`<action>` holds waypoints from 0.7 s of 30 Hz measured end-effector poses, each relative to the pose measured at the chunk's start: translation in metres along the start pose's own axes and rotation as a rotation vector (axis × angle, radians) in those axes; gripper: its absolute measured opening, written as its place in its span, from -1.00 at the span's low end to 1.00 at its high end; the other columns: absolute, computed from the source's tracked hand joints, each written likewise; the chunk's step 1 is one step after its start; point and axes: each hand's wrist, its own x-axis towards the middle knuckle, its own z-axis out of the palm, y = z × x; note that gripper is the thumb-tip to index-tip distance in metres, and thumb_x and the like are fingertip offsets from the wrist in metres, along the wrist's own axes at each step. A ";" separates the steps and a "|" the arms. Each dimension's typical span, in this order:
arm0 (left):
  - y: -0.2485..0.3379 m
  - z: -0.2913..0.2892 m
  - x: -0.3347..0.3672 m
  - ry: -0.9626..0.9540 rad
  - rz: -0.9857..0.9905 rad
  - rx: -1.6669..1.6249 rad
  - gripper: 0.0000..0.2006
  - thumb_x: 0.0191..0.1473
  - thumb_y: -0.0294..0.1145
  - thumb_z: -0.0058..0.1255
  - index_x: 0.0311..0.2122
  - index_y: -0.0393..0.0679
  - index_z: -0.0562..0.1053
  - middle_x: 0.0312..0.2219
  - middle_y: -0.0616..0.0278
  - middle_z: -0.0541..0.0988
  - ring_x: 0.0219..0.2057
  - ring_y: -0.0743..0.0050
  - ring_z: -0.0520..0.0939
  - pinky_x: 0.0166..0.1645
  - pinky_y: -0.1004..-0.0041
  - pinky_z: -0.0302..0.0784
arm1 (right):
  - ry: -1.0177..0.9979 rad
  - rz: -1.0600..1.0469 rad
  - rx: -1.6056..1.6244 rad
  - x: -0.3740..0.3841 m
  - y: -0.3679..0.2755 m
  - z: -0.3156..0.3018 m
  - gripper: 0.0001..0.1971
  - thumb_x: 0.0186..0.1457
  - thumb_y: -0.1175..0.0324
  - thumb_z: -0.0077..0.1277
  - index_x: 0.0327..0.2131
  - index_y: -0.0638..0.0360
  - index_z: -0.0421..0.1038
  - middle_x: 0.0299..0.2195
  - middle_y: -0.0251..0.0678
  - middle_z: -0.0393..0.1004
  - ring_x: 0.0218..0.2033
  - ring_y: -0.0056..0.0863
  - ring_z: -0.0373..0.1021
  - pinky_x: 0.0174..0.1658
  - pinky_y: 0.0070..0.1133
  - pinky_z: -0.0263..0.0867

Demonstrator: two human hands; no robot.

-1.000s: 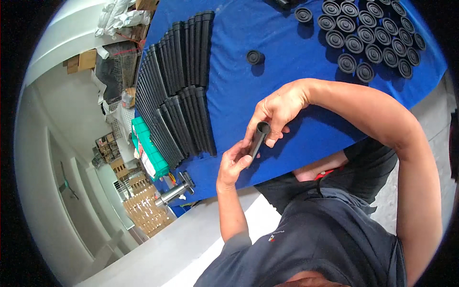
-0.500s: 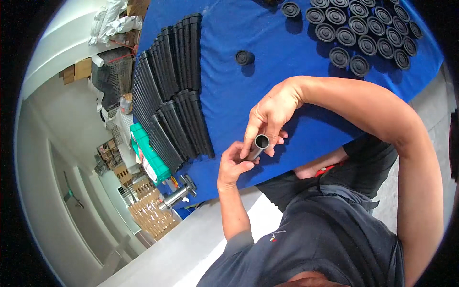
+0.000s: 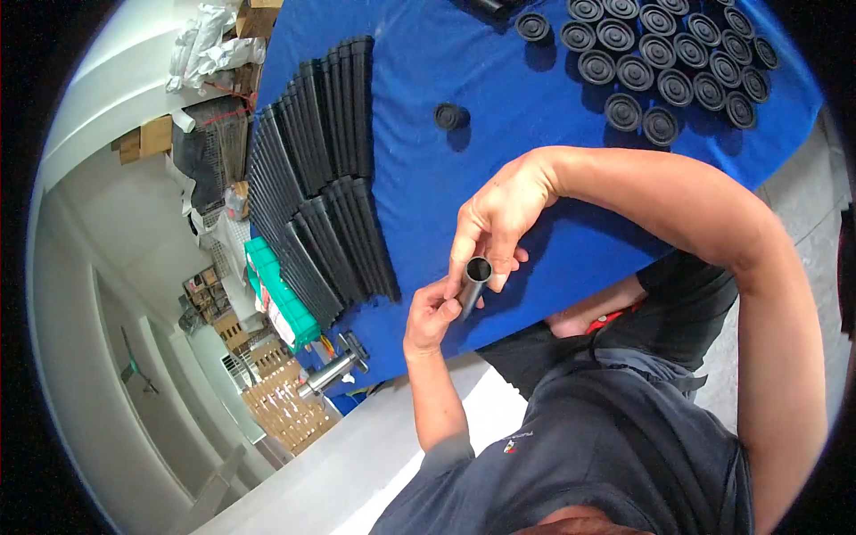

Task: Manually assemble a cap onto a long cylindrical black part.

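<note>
A dark metal tube (image 3: pixel 471 294) is held between my two hands, its open round end tipped up so the hollow inside shows. My left hand (image 3: pixel 431 318) is closed round the lower part of the tube, with the thumb along its side. From above, my right hand (image 3: pixel 506 218) reaches down and grips the tube near the open end, the fingers curled behind it. The tube's lower end is hidden by the fingers. On the blue cloth (image 3: pixel 415 178) beyond my hands stands a single round black rubber cap (image 3: pixel 448 116).
Long black tubes (image 3: pixel 334 116) lie side by side in two rows on the left. Several black ribbed round caps (image 3: pixel 658 51) are grouped at the far right. Near the table's left edge are a green box (image 3: pixel 281 299) and a metal T-shaped tool (image 3: pixel 334 370).
The tube has shifted slightly left and stands a little more upright in my hands. Both hands keep their grip. The view has tilted slightly.
</note>
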 end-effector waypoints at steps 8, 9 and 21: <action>0.002 0.011 -0.002 -0.029 0.047 -0.206 -0.43 -0.11 -0.11 0.38 -0.14 -0.42 0.51 -0.33 0.08 0.60 -0.30 0.32 0.61 -0.19 0.40 0.48 | -0.004 -0.003 -0.033 0.003 0.001 -0.002 -0.47 0.09 0.43 0.17 0.17 0.13 0.37 -0.17 -0.33 0.60 -0.43 -0.66 0.38 -0.38 -0.63 0.36; 0.000 0.013 0.001 -0.006 0.066 -0.188 -0.46 -0.12 -0.20 0.38 -0.13 -0.42 0.50 -0.32 0.07 0.59 -0.31 0.30 0.61 -0.19 0.38 0.49 | 0.016 -0.015 -0.040 0.001 -0.001 -0.001 -0.44 0.08 0.38 0.20 0.18 0.15 0.35 -0.18 -0.31 0.60 -0.41 -0.65 0.39 -0.38 -0.63 0.36; 0.002 0.043 0.003 0.473 0.544 -0.678 -0.66 0.18 -0.26 0.12 0.06 0.04 0.41 -0.02 0.25 0.55 0.09 0.28 0.47 0.18 0.13 0.32 | 0.252 -0.077 -0.136 0.009 -0.001 0.003 -0.34 0.07 0.27 0.19 0.21 0.30 0.22 -0.29 -0.16 0.49 -0.40 -0.51 0.46 -0.45 -0.58 0.44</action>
